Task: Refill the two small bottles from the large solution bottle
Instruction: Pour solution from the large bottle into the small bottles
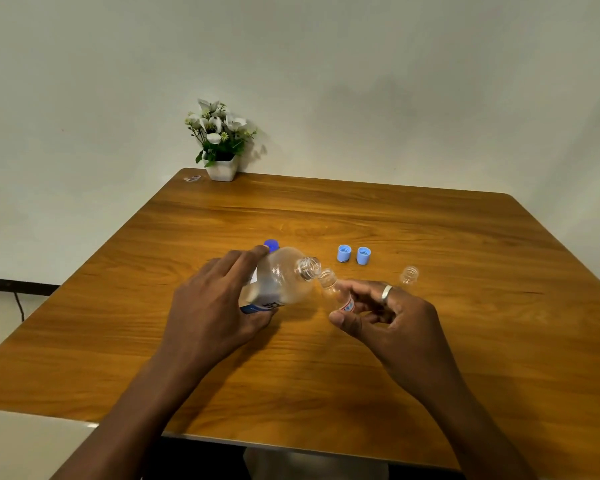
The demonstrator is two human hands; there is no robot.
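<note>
My left hand (215,299) grips the large clear solution bottle (284,278), tilted on its side with its open mouth pointing right. My right hand (381,313) holds a small clear bottle (336,292) with a red-and-blue label, tilted so its open neck meets the large bottle's mouth. The second small bottle (409,274) stands uncapped just behind my right hand, mostly hidden by it. Two light blue caps (344,253) (363,255) lie on the table beyond the bottles. A darker blue cap (271,244) sits behind the large bottle.
Everything rests on a wooden table (326,375). A white pot of white flowers (220,143) stands at its far left corner against the wall, with a small scrap (192,178) beside it. The near table edge runs below my forearms.
</note>
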